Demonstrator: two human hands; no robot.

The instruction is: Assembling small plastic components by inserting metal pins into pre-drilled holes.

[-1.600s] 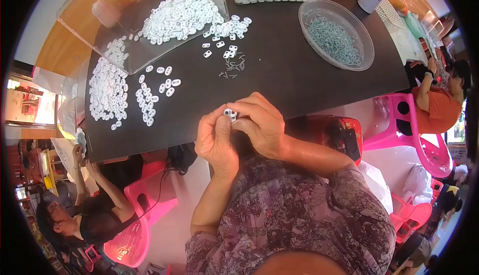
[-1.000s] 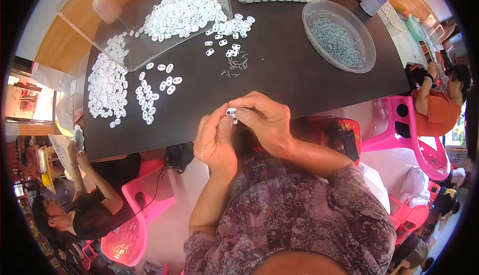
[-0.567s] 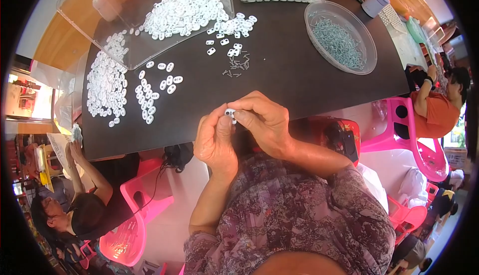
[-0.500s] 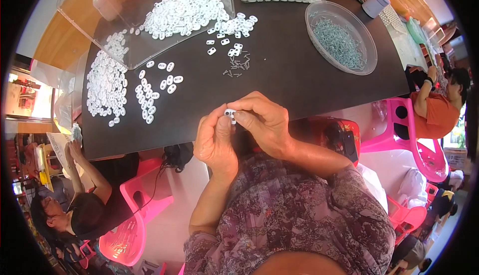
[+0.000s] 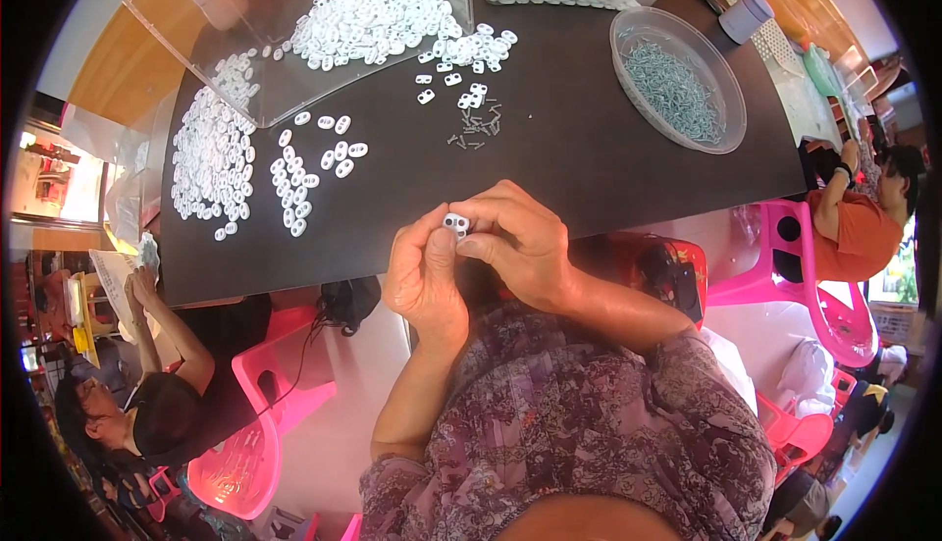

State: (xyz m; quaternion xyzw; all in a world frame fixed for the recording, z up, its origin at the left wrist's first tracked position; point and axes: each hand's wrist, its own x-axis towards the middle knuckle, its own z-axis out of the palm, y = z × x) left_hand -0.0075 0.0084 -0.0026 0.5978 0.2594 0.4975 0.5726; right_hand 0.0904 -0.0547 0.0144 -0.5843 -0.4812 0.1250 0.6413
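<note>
We hold one small white two-holed plastic piece point(image 5: 455, 224) between both hands, raised just above the near edge of the dark worktop point(image 5: 589, 178). Our left hand point(image 5: 424, 281) is closed on it from below, thumb and forefinger pinching its side; our right hand point(image 5: 517, 244) curls over it from the right, fingertips pressed against the piece. Whether a screw already sits in one of its holes we cannot tell, the piece being too small in this view.

We judge that we are in the middle of fitting or checking this single piece, not picking or putting down. The next move seems to call for a firm pinch and a small, steady push or twist, with the holes kept facing up.

On the worktop, well apart from our hands, lie a small heap of dark screws point(image 5: 474, 130), loose white pieces in rows point(image 5: 299, 183), a larger white pile point(image 5: 373, 13) on a clear tray, and a clear bowl of metal screws point(image 5: 677, 80) to the right.
</note>
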